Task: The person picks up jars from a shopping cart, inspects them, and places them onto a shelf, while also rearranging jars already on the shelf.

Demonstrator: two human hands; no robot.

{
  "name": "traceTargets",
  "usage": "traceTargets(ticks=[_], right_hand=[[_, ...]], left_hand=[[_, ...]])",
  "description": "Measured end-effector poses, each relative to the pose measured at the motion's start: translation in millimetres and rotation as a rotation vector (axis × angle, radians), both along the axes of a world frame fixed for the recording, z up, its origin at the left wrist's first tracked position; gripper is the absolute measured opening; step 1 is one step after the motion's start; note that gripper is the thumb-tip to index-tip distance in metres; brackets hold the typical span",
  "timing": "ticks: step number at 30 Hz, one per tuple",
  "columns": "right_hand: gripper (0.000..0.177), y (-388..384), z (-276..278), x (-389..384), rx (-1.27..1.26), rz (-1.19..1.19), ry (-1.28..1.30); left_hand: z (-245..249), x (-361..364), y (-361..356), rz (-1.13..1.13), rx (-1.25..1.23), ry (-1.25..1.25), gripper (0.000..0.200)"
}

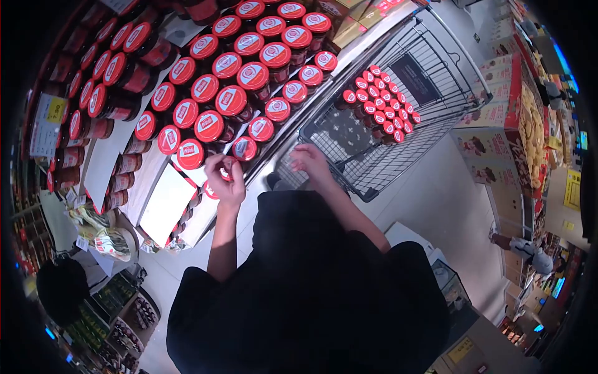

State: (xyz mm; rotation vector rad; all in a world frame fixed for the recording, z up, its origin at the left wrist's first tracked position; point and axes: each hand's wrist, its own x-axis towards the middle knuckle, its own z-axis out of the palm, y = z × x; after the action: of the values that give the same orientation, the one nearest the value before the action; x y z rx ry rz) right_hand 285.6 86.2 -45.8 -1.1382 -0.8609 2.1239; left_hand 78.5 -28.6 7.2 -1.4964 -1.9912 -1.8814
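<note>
Many dark jars with red lids (pixel 209 126) stand in rows on a display shelf in front of me. My left hand (pixel 225 177) is over the shelf's front edge, its fingers bent and apart from the thumb. A red lid shows partly behind that hand, and a nearby jar (pixel 245 148) sits just beyond its fingertips. I see no jar lifted in it. My right hand (pixel 309 163) hovers by the near end of a shopping cart (pixel 398 156), fingers loosely spread, holding nothing. Inside the cart, several similar red-lidded jars (pixel 383 103) stand in a tight block.
A white board (pixel 167 202) lies on the shelf at left. Boxed goods (pixel 489 124) form a display at right, beyond the cart. One person in a cap (pixel 539 263) is at far right; another with dark hair (pixel 62 287) is at lower left.
</note>
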Motion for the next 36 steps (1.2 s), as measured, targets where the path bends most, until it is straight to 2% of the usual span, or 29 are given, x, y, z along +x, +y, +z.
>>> traceTargets(ticks=[2, 4, 8, 10, 12, 15, 18, 20, 24, 26, 30, 34, 36], right_hand=[[0.03, 7, 0, 15, -0.006, -0.054, 0.012], [0.029, 16, 0, 35, -0.015, -0.115, 0.026], [0.029, 34, -13, 82, 0.041, -0.167, -0.015], [0.028, 42, -21, 106, 0.008, -0.253, -0.031], [0.027, 55, -19, 132, -0.016, -0.285, -0.09], [0.025, 76, -23, 168, -0.067, -0.364, -0.136], [0.023, 96, -42, 202, -0.052, -0.455, -0.112], [0.023, 113, -51, 225, -0.083, -0.481, -0.189], [0.022, 137, -76, 260, -0.192, -0.472, -0.219], [0.022, 147, -85, 275, -0.206, -0.458, -0.237], [0.022, 165, -93, 297, -0.211, -0.427, -0.216], [0.021, 172, -104, 312, -0.172, -0.43, -0.219], [0.022, 172, -109, 314, -0.191, -0.421, -0.207]], left_hand=[[9, 31, 32, -0.144, -0.168, -0.157, 0.033], [-4, 51, 67, -0.302, -0.431, -0.22, 0.036], [-29, 95, 135, -0.622, -0.661, 0.002, 0.043], [-69, 112, 164, -0.748, -0.741, 0.201, 0.046], [-104, 132, 196, -0.824, -0.822, 0.124, 0.052], [-141, 160, 241, -0.806, -0.945, 0.268, 0.056], [-186, 186, 295, -0.795, -0.922, 0.313, 0.058], [-210, 204, 331, -0.752, -1.005, 0.347, 0.061], [-256, 238, 393, -0.605, -1.102, 0.46, 0.074], [-262, 251, 423, -0.598, -1.231, 0.44, 0.084], [-294, 258, 453, -0.508, -1.406, 0.568, 0.092], [-306, 255, 463, -0.465, -1.422, 0.668, 0.099], [-316, 251, 456, -0.481, -1.398, 0.726, 0.093]])
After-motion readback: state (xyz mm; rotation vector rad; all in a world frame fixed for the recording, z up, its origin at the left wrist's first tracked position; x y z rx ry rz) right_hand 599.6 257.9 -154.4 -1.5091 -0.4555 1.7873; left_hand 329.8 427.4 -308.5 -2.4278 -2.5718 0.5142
